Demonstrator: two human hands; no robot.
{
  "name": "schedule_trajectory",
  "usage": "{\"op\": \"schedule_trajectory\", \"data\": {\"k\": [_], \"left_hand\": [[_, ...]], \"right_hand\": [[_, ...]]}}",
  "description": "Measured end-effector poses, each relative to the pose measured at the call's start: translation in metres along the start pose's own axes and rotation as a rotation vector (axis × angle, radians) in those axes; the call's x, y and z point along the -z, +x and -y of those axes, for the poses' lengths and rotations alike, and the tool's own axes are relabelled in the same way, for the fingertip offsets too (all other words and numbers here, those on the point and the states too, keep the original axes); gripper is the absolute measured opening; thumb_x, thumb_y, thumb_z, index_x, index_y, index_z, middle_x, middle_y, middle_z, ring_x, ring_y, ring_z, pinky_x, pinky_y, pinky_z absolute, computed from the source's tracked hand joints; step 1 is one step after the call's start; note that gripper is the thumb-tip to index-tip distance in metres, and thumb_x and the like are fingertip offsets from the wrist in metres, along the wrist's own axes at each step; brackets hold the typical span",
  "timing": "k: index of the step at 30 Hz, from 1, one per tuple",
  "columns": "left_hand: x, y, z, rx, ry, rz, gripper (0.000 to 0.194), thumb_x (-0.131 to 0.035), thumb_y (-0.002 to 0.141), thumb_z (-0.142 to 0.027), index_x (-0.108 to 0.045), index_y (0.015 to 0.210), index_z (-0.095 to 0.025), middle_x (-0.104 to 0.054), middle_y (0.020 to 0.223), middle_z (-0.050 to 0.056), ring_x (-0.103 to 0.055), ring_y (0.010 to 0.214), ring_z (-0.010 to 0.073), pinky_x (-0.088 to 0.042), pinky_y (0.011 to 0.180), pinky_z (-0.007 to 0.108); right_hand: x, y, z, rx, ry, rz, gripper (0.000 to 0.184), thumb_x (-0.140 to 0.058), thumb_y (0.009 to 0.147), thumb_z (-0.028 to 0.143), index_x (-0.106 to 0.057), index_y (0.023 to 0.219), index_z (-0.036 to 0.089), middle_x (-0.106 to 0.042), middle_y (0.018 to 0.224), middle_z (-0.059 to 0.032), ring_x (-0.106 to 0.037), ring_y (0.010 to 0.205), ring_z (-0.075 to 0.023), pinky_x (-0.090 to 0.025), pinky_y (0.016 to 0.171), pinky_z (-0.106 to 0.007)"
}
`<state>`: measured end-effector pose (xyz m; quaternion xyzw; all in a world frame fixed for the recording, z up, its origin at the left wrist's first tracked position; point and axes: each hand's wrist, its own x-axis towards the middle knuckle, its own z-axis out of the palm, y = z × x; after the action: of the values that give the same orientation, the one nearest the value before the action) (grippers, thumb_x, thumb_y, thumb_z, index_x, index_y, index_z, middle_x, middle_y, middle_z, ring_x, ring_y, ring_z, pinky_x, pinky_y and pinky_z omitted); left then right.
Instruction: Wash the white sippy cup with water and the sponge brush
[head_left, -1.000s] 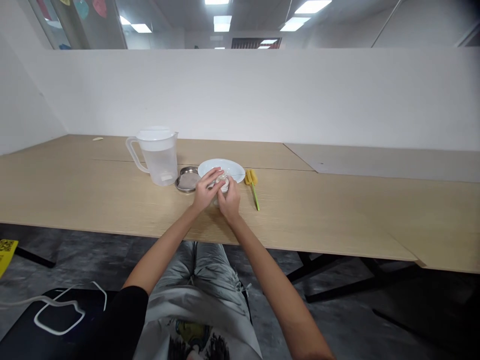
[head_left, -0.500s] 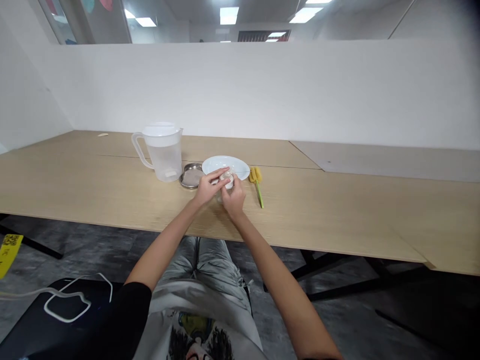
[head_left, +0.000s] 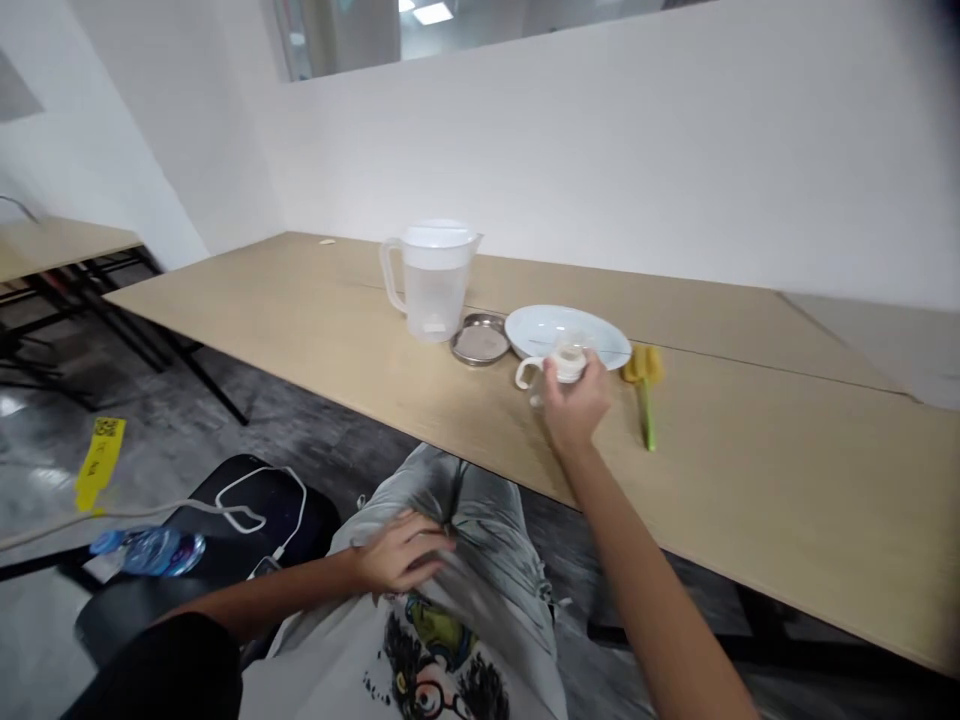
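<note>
leftmost, one water bottle (head_left: 161, 552) lies on a chair (head_left: 225, 560); the left hand (head_left: 406, 550), empty and loosely open, is at the lap. along the table (head_left: 337, 340) come one pitcher (head_left: 437, 295), one metal dish (head_left: 480, 340) and one plate (head_left: 551, 325). by its near edge, the right hand (head_left: 579, 400) grips one handled cup (head_left: 568, 364), left of one yellow-headed brush (head_left: 645, 372).

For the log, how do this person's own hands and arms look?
Both the left hand and right hand are ungloved, with no watch or bracelet visible. A plain black sleeve covers the upper left arm; the right arm shows no sleeve in view.
</note>
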<state>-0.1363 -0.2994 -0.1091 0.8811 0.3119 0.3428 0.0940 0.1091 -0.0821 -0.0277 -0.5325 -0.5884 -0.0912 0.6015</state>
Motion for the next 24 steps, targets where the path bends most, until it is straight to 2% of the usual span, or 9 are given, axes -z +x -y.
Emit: {"op": "schedule_trajectory", "data": {"k": [2,7,8,9,11,15,19,22,24], "left_hand": [[0.015,-0.051,0.012,0.108,-0.001,0.184,0.025,-0.04,0.092,-0.031,-0.057,0.109,-0.025,-0.066,0.084,0.006,-0.063,0.076,0.0181,-0.051,0.071,0.03],[0.072,-0.151,0.046,0.489,0.008,0.408,0.034,-0.038,0.087,-0.048,-0.058,0.075,-0.024,-0.065,0.071,0.005,-0.059,0.062,0.0168,-0.045,0.057,0.026],[0.083,-0.167,0.05,0.624,0.022,0.446,0.037,-0.041,0.084,-0.054,-0.057,0.068,-0.025,-0.064,0.067,0.003,-0.058,0.059,0.0163,-0.043,0.056,0.026],[0.093,-0.18,0.054,0.777,0.072,0.441,0.04,-0.044,0.079,-0.06,-0.056,0.063,-0.026,-0.061,0.061,0.001,-0.056,0.054,0.0157,-0.041,0.054,0.026],[0.108,-0.201,0.06,0.911,0.149,0.397,0.045,-0.04,0.078,-0.066,-0.057,0.064,-0.026,-0.05,0.048,-0.001,-0.049,0.045,0.0152,-0.038,0.051,0.026],[0.113,-0.216,0.075,1.074,0.265,0.286,0.05,-0.036,0.077,-0.07,-0.062,0.081,-0.028,-0.035,0.04,-0.006,-0.039,0.037,0.0136,-0.037,0.051,0.026],[0.106,-0.215,0.093,1.132,0.309,0.198,0.057,-0.036,0.075,-0.076,-0.064,0.083,-0.027,-0.028,0.039,-0.007,-0.035,0.034,0.0126,-0.038,0.05,0.027],[0.109,-0.212,0.103,1.157,0.339,0.097,0.054,-0.04,0.078,-0.074,-0.064,0.084,-0.025,-0.026,0.039,-0.008,-0.032,0.033,0.0104,-0.039,0.05,0.026],[0.115,-0.208,0.107,1.165,0.358,0.016,0.047,-0.046,0.083,-0.065,-0.063,0.083,-0.021,-0.031,0.042,-0.008,-0.034,0.036,0.0085,-0.039,0.05,0.024]], "right_hand": [[-0.001,0.0,-0.003,0.015,-0.021,0.001,0.059,-0.049,0.083,0.057,-0.052,0.118,0.01,-0.06,0.105,-0.0218,-0.055,0.101,-0.0308,-0.042,0.087,-0.046],[-0.002,0.0,-0.01,0.021,-0.069,0.019,0.06,-0.049,0.083,0.057,-0.05,0.12,0.01,-0.059,0.108,-0.0227,-0.055,0.104,-0.0325,-0.042,0.087,-0.046],[-0.002,0.0,-0.011,0.027,-0.071,0.016,0.062,-0.051,0.081,0.058,-0.051,0.12,0.009,-0.059,0.109,-0.0231,-0.055,0.104,-0.0331,-0.042,0.087,-0.047],[-0.002,0.0,-0.013,0.026,-0.075,0.017,0.063,-0.053,0.08,0.057,-0.05,0.121,0.009,-0.059,0.11,-0.0235,-0.055,0.105,-0.0335,-0.042,0.087,-0.047],[-0.003,0.0,-0.017,0.024,-0.082,0.028,0.064,-0.055,0.079,0.056,-0.049,0.122,0.009,-0.058,0.113,-0.024,-0.054,0.107,-0.0336,-0.041,0.088,-0.048],[-0.005,-0.001,-0.024,0.028,-0.084,0.045,0.062,-0.056,0.08,0.055,-0.047,0.123,0.012,-0.057,0.114,-0.0237,-0.053,0.108,-0.0335,-0.04,0.087,-0.05],[-0.004,-0.002,-0.026,0.057,-0.085,0.044,0.062,-0.056,0.081,0.054,-0.045,0.125,0.012,-0.056,0.116,-0.0238,-0.052,0.11,-0.033,-0.04,0.088,-0.051],[-0.003,-0.003,-0.027,0.07,-0.084,0.036,0.063,-0.055,0.081,0.055,-0.045,0.125,0.011,-0.056,0.115,-0.0236,-0.053,0.11,-0.0323,-0.041,0.088,-0.051],[-0.004,-0.003,-0.028,0.068,-0.084,0.029,0.062,-0.056,0.081,0.055,-0.047,0.124,0.012,-0.058,0.114,-0.0228,-0.053,0.109,-0.0325,-0.042,0.088,-0.051]]}}
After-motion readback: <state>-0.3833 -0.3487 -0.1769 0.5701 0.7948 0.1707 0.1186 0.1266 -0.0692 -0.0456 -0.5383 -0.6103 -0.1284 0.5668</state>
